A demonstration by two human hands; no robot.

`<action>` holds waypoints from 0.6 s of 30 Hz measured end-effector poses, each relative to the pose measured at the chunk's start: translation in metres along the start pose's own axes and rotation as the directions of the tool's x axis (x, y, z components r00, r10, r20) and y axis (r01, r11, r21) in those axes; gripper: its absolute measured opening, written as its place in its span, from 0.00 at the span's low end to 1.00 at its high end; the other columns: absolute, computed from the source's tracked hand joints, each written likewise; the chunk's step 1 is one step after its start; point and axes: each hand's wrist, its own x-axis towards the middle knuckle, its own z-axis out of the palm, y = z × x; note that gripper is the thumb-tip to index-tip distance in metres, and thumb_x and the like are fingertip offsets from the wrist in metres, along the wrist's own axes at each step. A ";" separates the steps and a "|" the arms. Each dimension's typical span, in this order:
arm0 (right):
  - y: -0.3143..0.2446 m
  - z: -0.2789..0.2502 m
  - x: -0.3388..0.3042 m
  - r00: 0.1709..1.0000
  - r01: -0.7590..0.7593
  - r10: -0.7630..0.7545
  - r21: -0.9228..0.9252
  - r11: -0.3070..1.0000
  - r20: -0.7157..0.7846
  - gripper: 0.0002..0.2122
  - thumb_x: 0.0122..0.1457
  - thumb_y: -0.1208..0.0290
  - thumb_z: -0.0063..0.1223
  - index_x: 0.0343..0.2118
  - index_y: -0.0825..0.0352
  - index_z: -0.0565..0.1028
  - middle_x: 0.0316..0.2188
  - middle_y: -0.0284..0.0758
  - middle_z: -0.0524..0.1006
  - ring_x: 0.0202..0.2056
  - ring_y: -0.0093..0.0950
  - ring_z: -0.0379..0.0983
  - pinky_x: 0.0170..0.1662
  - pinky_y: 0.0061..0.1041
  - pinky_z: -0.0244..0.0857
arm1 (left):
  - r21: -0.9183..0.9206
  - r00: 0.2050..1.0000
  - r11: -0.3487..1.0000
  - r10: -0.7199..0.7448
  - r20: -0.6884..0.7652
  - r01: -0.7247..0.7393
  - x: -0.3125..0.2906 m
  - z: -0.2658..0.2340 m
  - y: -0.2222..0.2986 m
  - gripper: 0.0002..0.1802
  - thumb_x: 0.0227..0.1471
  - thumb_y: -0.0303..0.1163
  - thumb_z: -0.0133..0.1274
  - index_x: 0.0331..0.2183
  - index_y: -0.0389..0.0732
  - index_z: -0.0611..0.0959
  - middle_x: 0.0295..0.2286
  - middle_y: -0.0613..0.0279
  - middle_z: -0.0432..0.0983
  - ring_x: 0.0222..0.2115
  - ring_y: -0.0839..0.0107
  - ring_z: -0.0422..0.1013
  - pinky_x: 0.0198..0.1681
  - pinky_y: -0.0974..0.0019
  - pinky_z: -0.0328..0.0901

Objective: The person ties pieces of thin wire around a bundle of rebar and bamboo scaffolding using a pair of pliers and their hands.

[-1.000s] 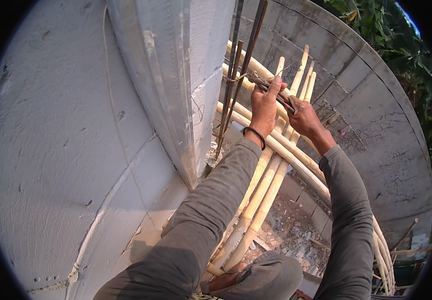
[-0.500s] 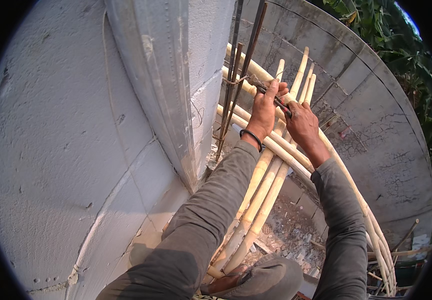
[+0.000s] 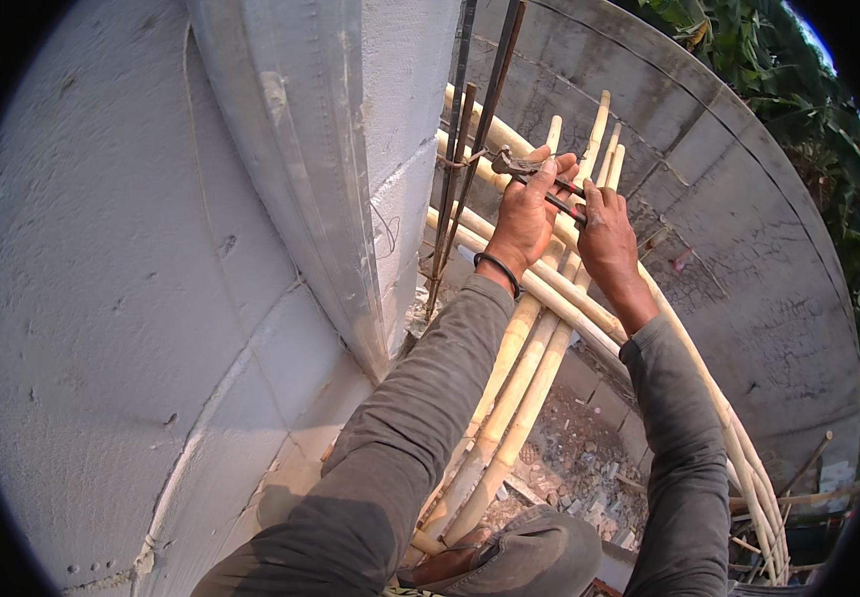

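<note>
A pair of pincers with dark jaws and red-and-black handles is held between my hands, its handles spread apart. My right hand is closed on the handle ends. My left hand, with a black band at the wrist, is curled around the pincers just behind the jaws, thumb up; what its fingertips pinch is hard to see. Left of the jaws stand upright rusty steel bars, with a bit of wire wrapped around them. Crossed bamboo poles pass below and behind my hands.
A grey block wall with a projecting corner strip rises at my left. A cracked concrete wall curves along the right, with green leaves beyond. Rubble lies below, by my bent leg.
The pincers' handles have spread apart, and the jaws now show beyond my left hand. My right hand has shifted slightly up on the handles.
</note>
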 end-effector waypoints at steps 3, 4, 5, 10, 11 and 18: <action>-0.002 -0.005 0.006 0.999 -0.031 0.032 -0.026 0.999 0.028 0.12 0.58 0.72 0.48 0.45 0.68 0.70 0.38 0.42 0.72 0.43 0.41 0.69 0.43 0.38 0.66 | 0.068 1.000 0.997 0.027 -0.005 -0.027 0.000 0.001 0.000 0.30 0.62 0.36 0.45 0.59 0.34 0.56 0.52 0.49 0.61 0.52 0.58 0.64 0.58 0.53 0.57; -0.001 -0.008 0.008 0.999 -0.036 0.036 -0.019 0.999 0.010 0.10 0.57 0.69 0.50 0.41 0.67 0.71 0.35 0.41 0.73 0.41 0.41 0.71 0.41 0.39 0.66 | 0.079 1.000 0.997 0.019 0.001 -0.019 0.000 0.001 0.001 0.32 0.61 0.40 0.48 0.59 0.34 0.58 0.53 0.50 0.60 0.51 0.62 0.65 0.59 0.56 0.55; 0.000 -0.010 0.011 0.997 -0.033 0.035 -0.030 0.999 0.062 0.11 0.57 0.68 0.51 0.40 0.67 0.72 0.34 0.41 0.74 0.39 0.41 0.72 0.40 0.40 0.67 | 0.172 0.999 0.985 0.033 -0.006 -0.032 0.000 0.001 0.002 0.34 0.60 0.42 0.49 0.59 0.34 0.59 0.54 0.50 0.59 0.51 0.63 0.65 0.60 0.58 0.54; 0.011 -0.032 0.027 0.561 -0.426 -0.050 0.340 0.839 0.826 0.16 0.55 0.57 0.58 0.25 0.68 0.74 0.16 0.36 0.75 0.21 0.28 0.74 0.23 0.28 0.64 | 0.548 0.997 0.834 0.075 -0.001 -0.063 -0.004 -0.003 0.025 0.32 0.53 0.51 0.56 0.49 0.34 0.76 0.45 0.50 0.72 0.49 0.69 0.66 0.61 0.66 0.50; 0.010 -0.035 0.025 0.307 -0.677 -0.230 0.382 0.629 0.923 0.16 0.54 0.56 0.59 0.23 0.67 0.74 0.16 0.33 0.74 0.18 0.22 0.73 0.20 0.22 0.61 | 0.541 0.998 0.838 0.047 0.043 -0.063 -0.006 -0.003 0.029 0.31 0.52 0.51 0.57 0.46 0.34 0.79 0.42 0.51 0.76 0.49 0.69 0.66 0.61 0.66 0.50; -0.020 -0.013 -0.032 0.987 -0.141 0.138 0.033 0.989 0.083 0.29 0.43 0.74 0.58 0.52 0.71 0.65 0.40 0.45 0.68 0.45 0.38 0.66 0.45 0.34 0.60 | 0.206 0.936 0.975 0.142 -0.321 -0.078 0.001 0.022 0.001 0.21 0.52 0.45 0.58 0.20 0.39 0.75 0.16 0.61 0.71 0.18 0.66 0.74 0.24 0.63 0.74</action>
